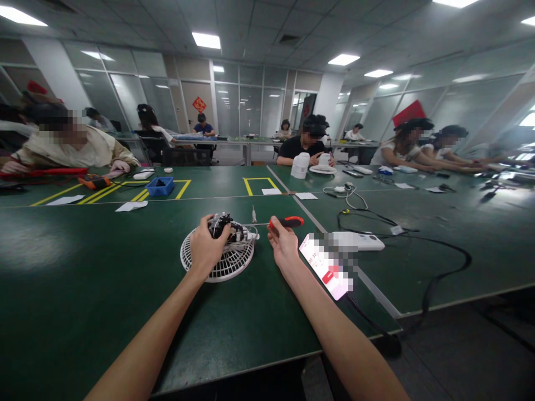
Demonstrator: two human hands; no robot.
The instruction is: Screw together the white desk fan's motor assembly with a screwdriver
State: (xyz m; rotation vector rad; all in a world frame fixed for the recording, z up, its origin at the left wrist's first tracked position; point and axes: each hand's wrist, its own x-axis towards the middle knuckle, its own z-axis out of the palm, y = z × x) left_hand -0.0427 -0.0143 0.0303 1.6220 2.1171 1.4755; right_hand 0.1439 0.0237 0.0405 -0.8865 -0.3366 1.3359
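Left hand (207, 245) curls over a black assembly (221, 225), gripping it with thumb and fingers, while the right hand (283, 238) is closed on a red-and-black screwdriver (297, 221) at the front of its handle. The assembly sits on a round white grille (229, 270), inward from the near edge of the green bench (104, 312) and left of the pale seam (378, 294) that runs towards the far edge. It looks dark and irregular, with pale wires and white pieces on its right side; the grille beneath is an open lattice of ribs and rings. Screwdriver shaft and assembly meet in view, but whether the tip touches cannot be told. The left fingers cover part of the assembly, and that hand hides the grille's left portion.

A small clear-handled tool (253, 214) lies just beyond the shaft. Right of the right forearm, a lit phone (314, 257) lies near the seam, with a white power strip (363, 241) behind it and a black cable (451, 242) looping towards the bench's near edge. Towards the far edge stands a blue bin (165, 190).
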